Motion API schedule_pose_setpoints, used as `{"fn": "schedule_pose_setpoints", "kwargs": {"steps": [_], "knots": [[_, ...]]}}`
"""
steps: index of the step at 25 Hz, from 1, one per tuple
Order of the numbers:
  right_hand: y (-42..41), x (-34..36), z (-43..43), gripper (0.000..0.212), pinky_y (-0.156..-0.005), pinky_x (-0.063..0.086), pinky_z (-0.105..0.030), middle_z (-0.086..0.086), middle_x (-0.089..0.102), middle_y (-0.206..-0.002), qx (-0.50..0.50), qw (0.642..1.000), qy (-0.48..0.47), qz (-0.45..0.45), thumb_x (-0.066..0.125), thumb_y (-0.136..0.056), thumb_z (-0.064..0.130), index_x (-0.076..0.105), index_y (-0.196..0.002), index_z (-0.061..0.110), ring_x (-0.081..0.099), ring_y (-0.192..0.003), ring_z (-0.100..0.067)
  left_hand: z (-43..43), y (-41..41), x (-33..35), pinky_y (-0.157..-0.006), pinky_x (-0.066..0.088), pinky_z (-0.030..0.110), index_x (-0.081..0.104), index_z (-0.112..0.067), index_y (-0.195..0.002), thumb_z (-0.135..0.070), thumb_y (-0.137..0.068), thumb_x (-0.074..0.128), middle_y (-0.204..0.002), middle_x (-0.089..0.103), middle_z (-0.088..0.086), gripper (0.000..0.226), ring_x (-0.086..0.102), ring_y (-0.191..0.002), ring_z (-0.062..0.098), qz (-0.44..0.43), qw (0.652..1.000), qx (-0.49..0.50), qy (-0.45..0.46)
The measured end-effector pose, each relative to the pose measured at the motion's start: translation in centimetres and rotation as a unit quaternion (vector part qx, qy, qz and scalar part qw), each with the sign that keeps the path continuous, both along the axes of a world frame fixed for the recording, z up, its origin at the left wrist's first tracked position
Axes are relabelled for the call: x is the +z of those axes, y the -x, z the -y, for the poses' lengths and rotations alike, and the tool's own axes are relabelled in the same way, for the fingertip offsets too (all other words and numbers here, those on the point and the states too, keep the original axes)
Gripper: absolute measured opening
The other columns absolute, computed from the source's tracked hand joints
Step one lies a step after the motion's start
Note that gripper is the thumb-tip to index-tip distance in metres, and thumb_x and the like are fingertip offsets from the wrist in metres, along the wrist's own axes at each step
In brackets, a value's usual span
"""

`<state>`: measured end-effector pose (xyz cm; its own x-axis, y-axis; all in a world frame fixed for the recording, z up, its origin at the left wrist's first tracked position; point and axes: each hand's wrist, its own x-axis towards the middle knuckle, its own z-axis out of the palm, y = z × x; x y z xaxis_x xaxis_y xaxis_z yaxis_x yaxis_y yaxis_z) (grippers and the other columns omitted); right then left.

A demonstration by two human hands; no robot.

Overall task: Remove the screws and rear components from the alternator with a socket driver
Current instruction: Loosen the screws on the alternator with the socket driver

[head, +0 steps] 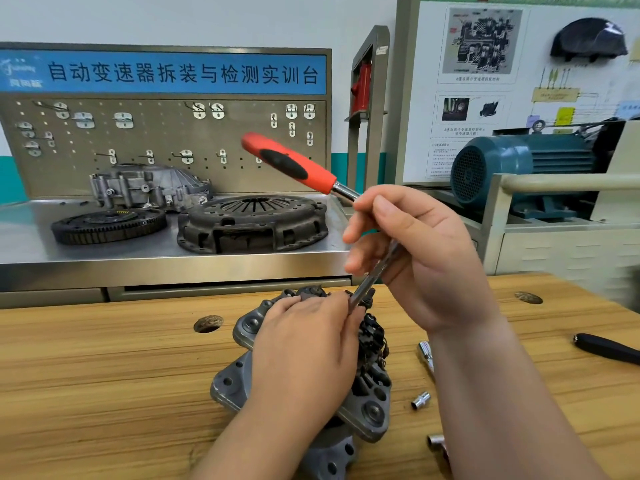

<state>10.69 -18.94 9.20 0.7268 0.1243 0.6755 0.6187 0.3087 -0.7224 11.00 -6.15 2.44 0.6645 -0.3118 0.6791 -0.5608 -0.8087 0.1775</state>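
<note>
Alternator (370, 393) sits on wooden table (104, 393), near centre, rear parts facing up and right. Left hand (304, 344) lies over it, fingers curled round its far upper edge, holding it. Socket driver (291, 162) slants down to that spot, red handle up, far and left. Right hand (422, 258) pinches its steel shaft, fingers bent round it. Loose sockets (420, 400) just right of alternator; black handle (606, 348) further right. Far: steel bench (173, 261) with clutch cover (252, 223) and flywheel (109, 225). Blue motor (519, 171) far right.
</note>
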Motion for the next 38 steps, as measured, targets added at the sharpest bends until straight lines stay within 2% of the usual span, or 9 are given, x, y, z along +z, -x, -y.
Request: {"fn": "schedule_pose_setpoints", "kwargs": {"steps": [7, 14, 17, 20, 25, 28, 31, 34, 38], "knots": [[-1.0, -0.8, -0.8, 0.028, -0.057, 0.050, -0.027, 0.003, 0.067, -0.064, -0.371, 0.928, 0.003, -0.035, 0.053, -0.095, 0.014, 0.066, -0.073, 0.026, 0.067, -0.053, -0.015, 0.1, -0.2, -0.1, -0.093, 0.034, 0.026, 0.034, -0.030, -0.071, -0.038, -0.096, 0.033, -0.058, 0.040, -0.013, 0.027, 0.052, -0.066, 0.009, -0.011, 1.000, 0.008, -0.025], [-0.4, -0.3, 0.5, 0.031, -0.055, 0.054, -0.025, -0.002, 0.068, -0.071, 0.030, 0.999, -0.002, 0.017, 0.047, -0.092, 0.016, 0.073, -0.080, 0.025, 0.066, -0.055, -0.016, 0.1, 0.0, -0.1, -0.081, 0.042, 0.028, 0.033, -0.029, -0.067, -0.038, -0.093, 0.032, -0.052, 0.035, -0.013, 0.028, 0.049, -0.054, 0.010, 0.039, 0.999, 0.006, 0.001], [-1.0, -1.0, 0.2, 0.029, -0.054, 0.053, -0.027, 0.000, 0.068, -0.068, -0.178, 0.984, -0.014, -0.031, 0.050, -0.097, 0.016, 0.071, -0.078, 0.024, 0.067, -0.055, -0.017, 0.2, -0.1, -0.1, -0.082, 0.042, 0.029, 0.034, -0.029, -0.069, -0.036, -0.093, 0.033, -0.056, 0.040, -0.014, 0.025, 0.054, -0.059, 0.010, 0.039, 0.999, 0.004, -0.011], [-1.4, -1.3, -0.2, 0.026, -0.057, 0.053, -0.034, 0.006, 0.068, -0.064, -0.440, 0.895, 0.060, -0.038, 0.051, -0.095, 0.018, 0.065, -0.075, 0.026, 0.067, -0.056, -0.014, 0.3, -0.1, -0.1, -0.079, 0.044, 0.030, 0.033, -0.027, -0.068, -0.032, -0.089, 0.043, -0.054, 0.047, -0.013, 0.024, 0.055, -0.057, 0.011, 0.041, 0.999, 0.009, -0.007], [-0.8, -0.6, 0.3, 0.027, -0.053, 0.050, -0.022, -0.002, 0.070, -0.073, -0.112, 0.994, 0.013, 0.012, 0.050, -0.092, 0.020, 0.073, -0.080, 0.026, 0.067, -0.055, -0.016, 0.1, 0.0, -0.1, -0.081, 0.045, 0.030, 0.031, -0.028, -0.066, -0.033, -0.089, 0.044, -0.051, 0.036, -0.013, 0.027, 0.051, -0.053, 0.011, 0.039, 0.999, 0.003, 0.004], [-0.4, -0.3, 0.5, 0.028, -0.054, 0.052, -0.024, -0.001, 0.069, -0.073, 0.057, 0.998, -0.018, 0.010, 0.048, -0.090, 0.019, 0.074, -0.080, 0.025, 0.065, -0.054, -0.015, 0.1, 0.0, -0.1, -0.081, 0.041, 0.029, 0.030, -0.029, -0.068, -0.038, -0.093, 0.036, -0.053, 0.036, -0.013, 0.027, 0.044, -0.055, 0.010, 0.020, 1.000, -0.004, -0.009], [-0.6, -0.7, 0.0, 0.024, -0.053, 0.051, -0.023, 0.001, 0.069, -0.071, -0.154, 0.988, 0.010, -0.005, 0.051, -0.094, 0.018, 0.072, -0.082, 0.024, 0.067, -0.056, -0.014, 0.1, 0.0, 0.0, -0.084, 0.040, 0.029, 0.034, -0.029, -0.071, -0.036, -0.095, 0.037, -0.057, 0.038, -0.015, 0.025, 0.053, -0.061, 0.011, 0.012, 1.000, -0.004, -0.014], [-0.8, -1.0, -0.8, 0.024, -0.057, 0.053, -0.033, 0.009, 0.068, -0.068, -0.439, 0.895, 0.078, -0.002, 0.050, -0.096, 0.020, 0.066, -0.079, 0.026, 0.067, -0.058, -0.008, 0.1, 0.1, 0.1, -0.085, 0.040, 0.030, 0.033, -0.029, -0.070, -0.032, -0.094, 0.048, -0.056, 0.034, -0.015, 0.028, 0.057, -0.064, 0.011, 0.005, 1.000, -0.001, -0.010], [-0.6, -0.5, -0.5, 0.026, -0.055, 0.052, -0.023, 0.003, 0.070, -0.071, -0.290, 0.956, 0.046, -0.007, 0.051, -0.096, 0.019, 0.070, -0.080, 0.027, 0.068, -0.057, -0.012, 0.1, 0.1, 0.2, -0.092, 0.037, 0.027, 0.037, -0.030, -0.072, -0.039, -0.095, 0.041, -0.062, 0.049, -0.014, 0.025, 0.058, -0.070, 0.011, -0.019, 1.000, -0.004, 0.001]]}}
